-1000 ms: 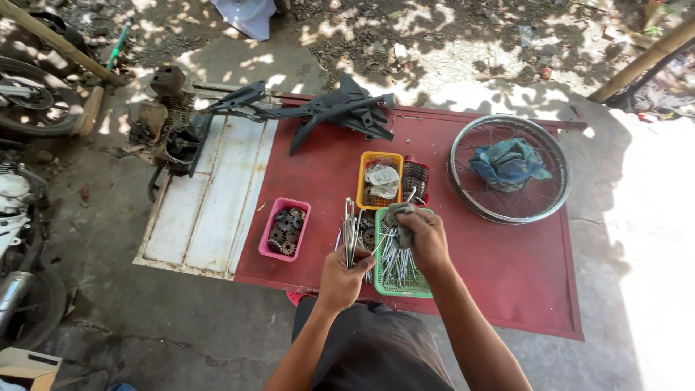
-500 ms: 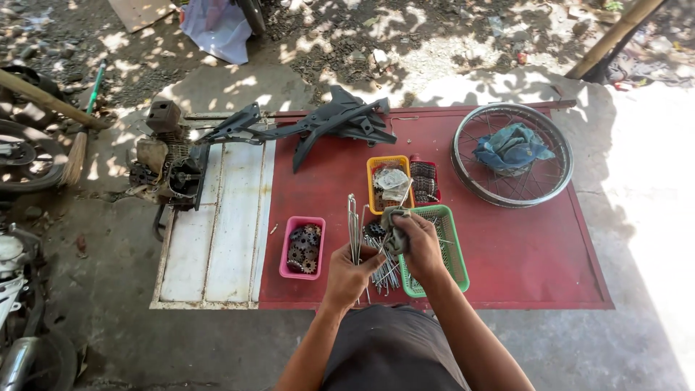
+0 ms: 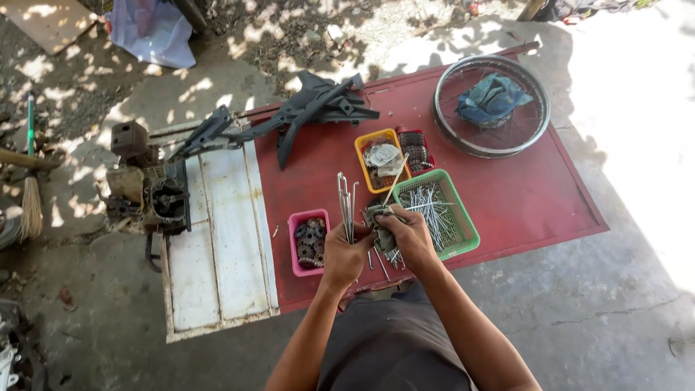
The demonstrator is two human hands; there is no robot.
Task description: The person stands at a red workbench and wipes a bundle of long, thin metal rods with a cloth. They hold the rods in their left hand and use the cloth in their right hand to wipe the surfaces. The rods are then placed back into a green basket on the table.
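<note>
My left hand (image 3: 344, 255) grips a bundle of thin metal spokes (image 3: 346, 203) that stand upright out of the fist. My right hand (image 3: 407, 234) is closed on a dark rag (image 3: 380, 221) wrapped around a single spoke (image 3: 395, 181) that slants up to the right. Both hands are over the near edge of a red metal sheet (image 3: 507, 188). Just right of my right hand sits a green basket (image 3: 463, 230) holding several loose spokes (image 3: 433, 210). A few more spokes lie under my hands on the sheet.
A pink tub of sprockets (image 3: 310, 242) sits left of my hands; a yellow tub (image 3: 379, 161) and a red one (image 3: 415, 145) lie behind. A wheel rim (image 3: 491, 106) with a blue cloth is far right. Black frame parts (image 3: 311, 108), an engine (image 3: 148, 190), a white panel (image 3: 221, 239).
The view has shifted and drawn closer to the sheet. My right hand has moved from the green basket toward my left hand and now holds the rag around one spoke.
</note>
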